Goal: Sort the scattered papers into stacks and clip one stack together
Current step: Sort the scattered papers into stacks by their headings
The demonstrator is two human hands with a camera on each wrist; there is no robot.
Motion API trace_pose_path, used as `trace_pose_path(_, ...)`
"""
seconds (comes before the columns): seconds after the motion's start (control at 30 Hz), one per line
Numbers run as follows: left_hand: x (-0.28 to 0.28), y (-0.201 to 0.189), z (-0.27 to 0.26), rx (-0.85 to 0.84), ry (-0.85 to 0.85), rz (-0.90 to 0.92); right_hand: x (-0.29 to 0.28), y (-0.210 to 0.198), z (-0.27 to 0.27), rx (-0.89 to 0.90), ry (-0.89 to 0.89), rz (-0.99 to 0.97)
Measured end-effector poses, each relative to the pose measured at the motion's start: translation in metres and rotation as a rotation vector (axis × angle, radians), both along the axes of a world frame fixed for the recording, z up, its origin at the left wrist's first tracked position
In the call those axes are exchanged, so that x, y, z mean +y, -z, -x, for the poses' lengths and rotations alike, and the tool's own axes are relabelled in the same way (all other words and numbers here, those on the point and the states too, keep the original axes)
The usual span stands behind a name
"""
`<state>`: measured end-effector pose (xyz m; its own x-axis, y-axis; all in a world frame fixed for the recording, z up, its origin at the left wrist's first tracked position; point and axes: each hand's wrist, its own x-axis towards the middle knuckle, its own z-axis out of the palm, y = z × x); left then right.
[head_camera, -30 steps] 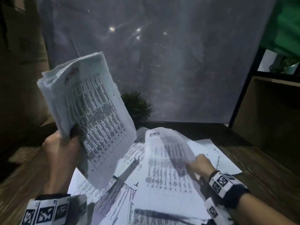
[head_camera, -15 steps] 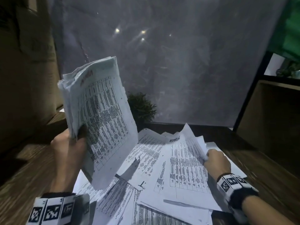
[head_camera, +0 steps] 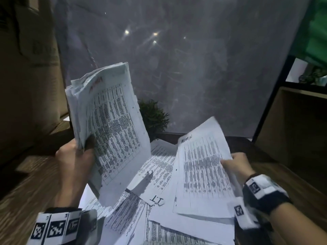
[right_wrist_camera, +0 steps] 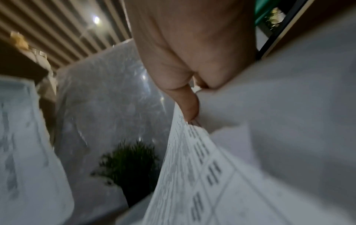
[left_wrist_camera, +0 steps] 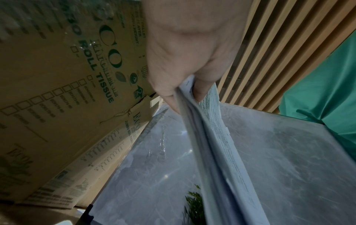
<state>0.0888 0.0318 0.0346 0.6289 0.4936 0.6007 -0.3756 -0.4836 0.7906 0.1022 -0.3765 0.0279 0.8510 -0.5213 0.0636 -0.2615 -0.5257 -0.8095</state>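
Observation:
My left hand (head_camera: 77, 160) grips a thick stack of printed sheets (head_camera: 109, 128) upright above the table's left side; its top page carries a red heading. In the left wrist view the same hand (left_wrist_camera: 185, 73) pinches the stack (left_wrist_camera: 215, 152) between thumb and fingers. My right hand (head_camera: 235, 165) pinches the right edge of a single sheet headed ADMIN (head_camera: 203, 170), lifted and tilted above the pile. Close up, the right hand's thumb (right_wrist_camera: 189, 106) presses on that sheet (right_wrist_camera: 202, 175). Several loose sheets (head_camera: 159, 209) lie overlapping on the wooden table (head_camera: 26, 191), one marked IT (head_camera: 156, 199).
A small green plant (head_camera: 154, 117) stands at the back of the table in front of a grey plastic-covered panel (head_camera: 194, 68). Cardboard boxes (left_wrist_camera: 57, 91) rise on the left. A wooden shelf unit (head_camera: 292, 129) stands at the right.
My right hand has taken the ADMIN sheet by its right edge and raised it off the pile. The left hand keeps the stack upright, little changed.

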Motion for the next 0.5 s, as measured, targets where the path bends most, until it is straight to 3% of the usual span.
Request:
trace_pose_path(0.1, 0.0, -0.003, 0.004, 0.002, -0.006, 0.001, 0.001, -0.021, -0.006, -0.062, 0.013, -0.344)
trace_pose_path(0.2, 0.0, -0.004, 0.005, 0.013, -0.008, 0.03, 0.005, -0.013, -0.022, -0.025, 0.04, -0.607)
trace_pose_path(0.37, 0.002, 0.0, 0.004, 0.034, 0.02, 0.03, 0.036, 0.044, -0.048, 0.065, 0.079, -0.623)
trace_pose_path(0.43, 0.002, -0.001, 0.007, 0.019, 0.045, 0.015, 0.052, 0.061, -0.056, 0.1, 0.116, -0.524)
trace_pose_path(0.5, 0.006, -0.001, 0.007, 0.039, 0.039, -0.009, 0.067, 0.068, -0.061, 0.18, 0.095, -0.555)
